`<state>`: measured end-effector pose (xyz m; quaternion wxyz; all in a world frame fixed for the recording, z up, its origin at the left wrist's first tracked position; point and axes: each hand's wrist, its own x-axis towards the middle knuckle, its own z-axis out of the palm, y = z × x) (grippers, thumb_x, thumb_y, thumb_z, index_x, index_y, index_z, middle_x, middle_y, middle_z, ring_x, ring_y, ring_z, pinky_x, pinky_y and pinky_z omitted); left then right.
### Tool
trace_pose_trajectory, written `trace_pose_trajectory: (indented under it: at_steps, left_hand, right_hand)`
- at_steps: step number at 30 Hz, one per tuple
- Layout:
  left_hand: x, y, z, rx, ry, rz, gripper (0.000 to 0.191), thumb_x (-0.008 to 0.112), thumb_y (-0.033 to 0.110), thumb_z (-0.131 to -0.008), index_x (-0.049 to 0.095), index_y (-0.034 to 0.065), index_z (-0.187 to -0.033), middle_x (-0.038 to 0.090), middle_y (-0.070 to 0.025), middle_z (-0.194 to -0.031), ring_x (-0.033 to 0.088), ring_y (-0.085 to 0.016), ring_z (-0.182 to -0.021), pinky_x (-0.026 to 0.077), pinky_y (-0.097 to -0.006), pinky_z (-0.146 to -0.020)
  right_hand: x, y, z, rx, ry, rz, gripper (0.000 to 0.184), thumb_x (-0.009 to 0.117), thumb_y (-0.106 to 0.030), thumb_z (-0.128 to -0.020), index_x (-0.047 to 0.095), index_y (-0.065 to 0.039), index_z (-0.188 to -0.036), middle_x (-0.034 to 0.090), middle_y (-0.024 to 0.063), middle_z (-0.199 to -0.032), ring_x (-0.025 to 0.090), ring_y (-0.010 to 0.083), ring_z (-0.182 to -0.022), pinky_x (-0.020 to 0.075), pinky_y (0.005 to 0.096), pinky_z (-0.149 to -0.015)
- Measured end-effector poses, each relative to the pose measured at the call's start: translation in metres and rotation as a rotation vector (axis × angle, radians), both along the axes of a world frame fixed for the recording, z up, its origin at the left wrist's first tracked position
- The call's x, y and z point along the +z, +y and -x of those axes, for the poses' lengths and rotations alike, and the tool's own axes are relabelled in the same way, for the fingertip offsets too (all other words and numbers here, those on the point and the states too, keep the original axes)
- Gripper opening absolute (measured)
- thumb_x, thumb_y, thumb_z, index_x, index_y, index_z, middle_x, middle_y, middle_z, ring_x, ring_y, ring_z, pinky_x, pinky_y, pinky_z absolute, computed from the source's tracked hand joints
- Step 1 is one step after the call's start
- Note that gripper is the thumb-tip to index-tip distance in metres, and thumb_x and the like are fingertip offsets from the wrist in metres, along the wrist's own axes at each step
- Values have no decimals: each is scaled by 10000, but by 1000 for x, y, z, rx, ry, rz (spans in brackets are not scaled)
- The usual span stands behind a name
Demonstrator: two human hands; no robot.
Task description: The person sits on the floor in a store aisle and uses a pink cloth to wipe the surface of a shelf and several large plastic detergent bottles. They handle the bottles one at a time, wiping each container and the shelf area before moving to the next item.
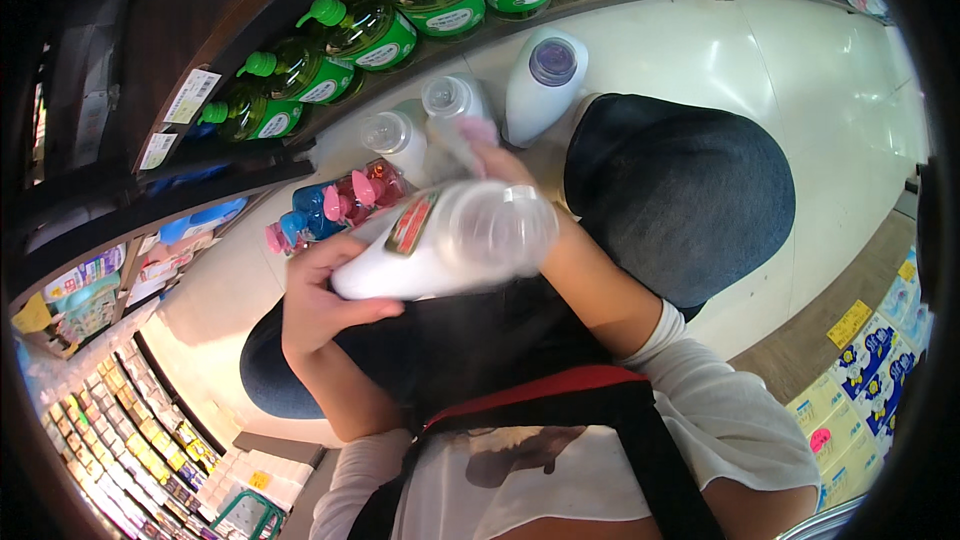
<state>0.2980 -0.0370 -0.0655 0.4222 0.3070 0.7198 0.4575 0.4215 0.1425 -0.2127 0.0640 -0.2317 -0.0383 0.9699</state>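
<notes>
My left hand (330, 292) grips the base end of a white plastic bottle (382, 262) with a clear cap, tilted so the cap points right. Beyond it, my right hand (495, 157) is blurred and closed on a pinkish-white cloth (469, 142). Two white bottles with clear caps, one at left (390, 136) and one beside the cloth (448, 97), stand on the floor. A white bottle with a purple cap (553, 64) stands to their right. Small blue pump bottles (315, 206) and red ones (386, 178) with pink pumps stand left of them.
A low shelf (465, 41) ahead holds a row of green pump bottles (442, 4). Another shelf with packages (90, 285) is at left. Stacked tissue packs (855, 390) lie at right. My knees (682, 187) flank the work on a tiled floor (810, 90).
</notes>
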Motion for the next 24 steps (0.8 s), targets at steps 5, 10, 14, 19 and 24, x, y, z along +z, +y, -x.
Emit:
trace_pose_trajectory:
  at_steps: [5, 10, 14, 19, 24]
  left_hand:
    - [-17, 20, -20, -92, 118, 242, 322, 809, 155, -698, 682, -9, -945, 683, -88, -794, 634, -107, -741, 492, -275, -688]
    - [-61, 19, -15, -182, 267, 268, 331, 743, 195, -690, 686, 6, -955, 679, -165, -801, 678, -261, -739, 510, -340, -703]
    - [-125, 13, -30, -146, 214, 315, 415, 757, 167, -688, 662, -11, -1051, 690, -146, -984, 660, -229, -895, 504, -341, -818]
    - [-199, 30, -73, -78, 231, 258, 618, 809, 112, -609, 632, 38, -1197, 559, -177, -1256, 459, -339, -1254, 390, -383, -1054]
    - [-222, 42, -67, -143, 215, -17, 606, 792, 75, -619, 637, 75, -1204, 578, -151, -1259, 462, -337, -1255, 390, -400, -1054]
  right_hand:
    - [31, 32, 8, -457, -370, -189, 304, 549, -250, -948, 535, -132, -1227, 547, 9, -1107, 551, 113, -974, 444, 254, -847]
    - [63, 43, 6, -734, -574, -483, 283, 581, -210, -931, 576, -79, -1181, 538, -24, -1012, 480, 66, -864, 411, 230, -755]
    - [70, 49, 10, -813, -479, -697, 235, 583, -189, -930, 610, -34, -1104, 536, -29, -898, 470, 61, -775, 391, 213, -670]
    - [54, 50, 7, -648, -465, -828, 286, 575, -211, -925, 603, -4, -1121, 587, 17, -978, 524, 101, -853, 418, 247, -751]
    - [44, 40, 6, -509, -490, -873, 356, 583, -264, -887, 620, 9, -1112, 636, 54, -1045, 577, 150, -942, 428, 265, -845]
